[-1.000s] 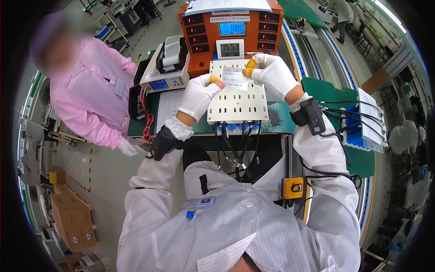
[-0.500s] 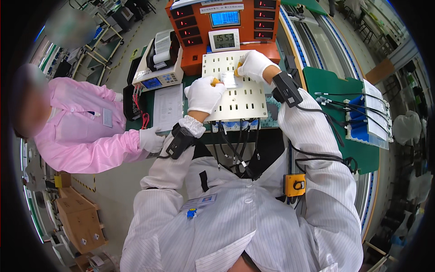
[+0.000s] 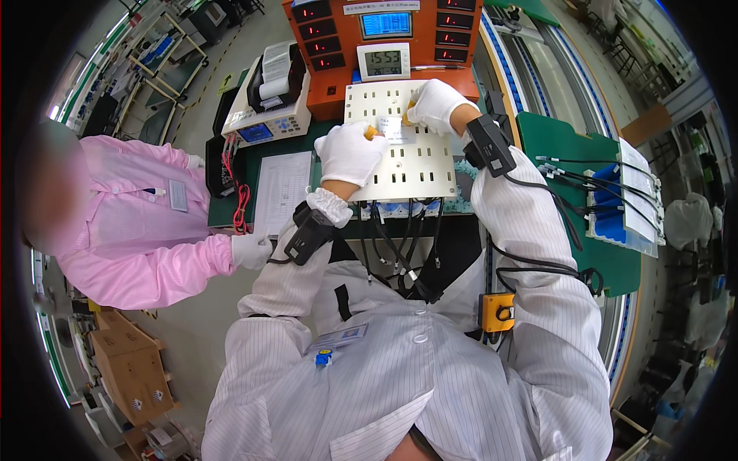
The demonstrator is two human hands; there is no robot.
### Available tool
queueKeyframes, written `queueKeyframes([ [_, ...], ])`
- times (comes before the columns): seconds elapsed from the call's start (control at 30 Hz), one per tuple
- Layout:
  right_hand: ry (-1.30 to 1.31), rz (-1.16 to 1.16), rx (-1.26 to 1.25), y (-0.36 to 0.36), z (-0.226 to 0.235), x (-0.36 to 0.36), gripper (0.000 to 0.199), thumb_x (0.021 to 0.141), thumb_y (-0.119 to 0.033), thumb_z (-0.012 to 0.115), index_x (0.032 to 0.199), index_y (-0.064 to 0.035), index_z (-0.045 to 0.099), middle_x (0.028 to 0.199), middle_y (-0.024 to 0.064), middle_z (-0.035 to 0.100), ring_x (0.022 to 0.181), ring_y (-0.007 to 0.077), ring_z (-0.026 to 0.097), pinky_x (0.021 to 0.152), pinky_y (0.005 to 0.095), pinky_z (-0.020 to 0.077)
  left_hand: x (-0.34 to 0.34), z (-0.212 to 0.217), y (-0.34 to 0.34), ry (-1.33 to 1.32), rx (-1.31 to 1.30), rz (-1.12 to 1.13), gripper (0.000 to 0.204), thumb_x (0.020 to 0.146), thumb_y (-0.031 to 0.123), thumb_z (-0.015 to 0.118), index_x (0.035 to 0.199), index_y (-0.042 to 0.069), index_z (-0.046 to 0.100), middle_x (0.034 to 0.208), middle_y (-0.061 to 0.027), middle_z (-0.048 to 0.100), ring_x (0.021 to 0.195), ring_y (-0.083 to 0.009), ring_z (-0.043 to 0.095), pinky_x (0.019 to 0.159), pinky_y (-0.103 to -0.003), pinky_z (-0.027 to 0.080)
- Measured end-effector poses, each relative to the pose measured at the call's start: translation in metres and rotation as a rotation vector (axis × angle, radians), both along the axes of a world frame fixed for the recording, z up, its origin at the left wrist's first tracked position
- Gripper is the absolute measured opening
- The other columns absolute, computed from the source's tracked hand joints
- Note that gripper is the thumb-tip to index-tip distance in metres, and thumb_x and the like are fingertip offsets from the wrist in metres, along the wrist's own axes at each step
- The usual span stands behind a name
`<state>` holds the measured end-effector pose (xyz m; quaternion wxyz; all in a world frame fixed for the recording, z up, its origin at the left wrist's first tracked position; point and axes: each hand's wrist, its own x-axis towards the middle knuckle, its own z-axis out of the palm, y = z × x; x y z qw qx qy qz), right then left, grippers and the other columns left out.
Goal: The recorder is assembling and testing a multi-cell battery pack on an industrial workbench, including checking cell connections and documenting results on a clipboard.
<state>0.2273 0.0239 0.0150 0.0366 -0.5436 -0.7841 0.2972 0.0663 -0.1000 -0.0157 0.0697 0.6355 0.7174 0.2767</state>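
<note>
A small white printed label [image 3: 398,131] lies over a cream slotted panel [image 3: 419,170], between my two gloved hands. My left hand [image 3: 350,157], with a yellow-tipped finger, is closed at the label's left edge. At its upper right edge, my right hand [image 3: 438,106] pinches with yellow-covered fingertips. The exact grip is partly hidden by the gloves. Several black cables [image 3: 407,250] hang from beneath the panel's near edge.
An orange test cabinet [image 3: 330,91] with red displays stands behind the panel, a small clock [image 3: 383,61] before it. A bench meter [image 3: 265,127] and paper sheet [image 3: 283,188] are left. A pink-sleeved person [image 3: 154,238] stands there. A cable rack [image 3: 623,196] sits right.
The whole view has shifted slightly. Both my hands stay at the label, with little movement over the panel. The co-worker's gloved hand has drawn back slightly from the paper sheet.
</note>
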Motion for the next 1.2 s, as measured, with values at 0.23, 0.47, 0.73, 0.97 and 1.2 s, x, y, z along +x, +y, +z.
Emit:
queueKeyframes([
  [0.23, 0.03, -0.018, 0.022, -0.003, -0.002, 0.001, 0.041, 0.072, -0.028, 0.077, 0.1, 0.001, 0.075, 0.094, 0.0211, 0.072, 0.083, 0.0319, 0.072, 0.078, 0.0337, 0.0571, 0.002, 0.001, 0.0, 0.013, -0.016, 0.012, 0.027, 0.078, 0.034, 0.065, 0.083, 0.01, 0.076, 0.077, -0.0131, 0.071, 0.077, -0.0285, 0.067, 0.073, -0.042, 0.04],
  [0.47, 0.001, -0.002, 0.079, -0.014, 0.006, -0.003, 0.03, 0.078, -0.019, 0.076, 0.1, 0.0011, 0.075, 0.085, 0.0167, 0.072, 0.069, 0.0258, 0.068, 0.068, 0.0306, 0.054, 0.003, 0.003, -0.003, 0.068, 0.005, 0.028, 0.027, 0.076, 0.035, 0.068, 0.081, 0.009, 0.074, 0.076, -0.0136, 0.07, 0.073, -0.0306, 0.066, 0.066, -0.04, 0.043],
  [0.73, -0.066, -0.006, 0.126, -0.014, 0.006, -0.007, 0.032, 0.076, -0.024, 0.078, 0.098, -0.0007, 0.075, 0.09, 0.0172, 0.073, 0.08, 0.0279, 0.07, 0.077, 0.0314, 0.0544, 0.009, 0.015, -0.007, 0.018, -0.023, 0.233, 0.045, 0.073, 0.031, 0.074, 0.109, 0.006, 0.062, 0.104, -0.0156, 0.064, 0.093, -0.0307, 0.066, 0.082, -0.043, 0.049],
  [0.97, -0.02, -0.173, 0.348, -0.01, 0.013, 0.022, 0.047, 0.082, -0.031, 0.072, 0.12, -0.005, 0.062, 0.113, 0.0169, 0.068, 0.103, 0.0295, 0.068, 0.088, 0.0407, 0.0535, -0.009, -0.011, -0.043, -0.258, 0.112, 0.059, 0.059, 0.072, 0.017, 0.079, 0.122, 0.003, 0.051, 0.11, -0.0129, 0.052, 0.091, -0.024, 0.058, 0.085, -0.034, 0.05],
  [1.2, -0.065, 0.414, 0.761, -0.053, -0.012, -0.059, 0.062, 0.091, -0.049, 0.056, 0.137, -0.0081, 0.048, 0.151, 0.0146, 0.036, 0.141, 0.032, 0.031, 0.112, 0.0535, 0.0279, -0.018, -0.061, -0.109, -0.965, 0.051, 0.102, 0.051, 0.085, 0.028, 0.078, 0.118, 0.001, 0.049, 0.097, -0.0061, 0.051, 0.08, -0.0124, 0.048, 0.071, -0.026, 0.046],
])
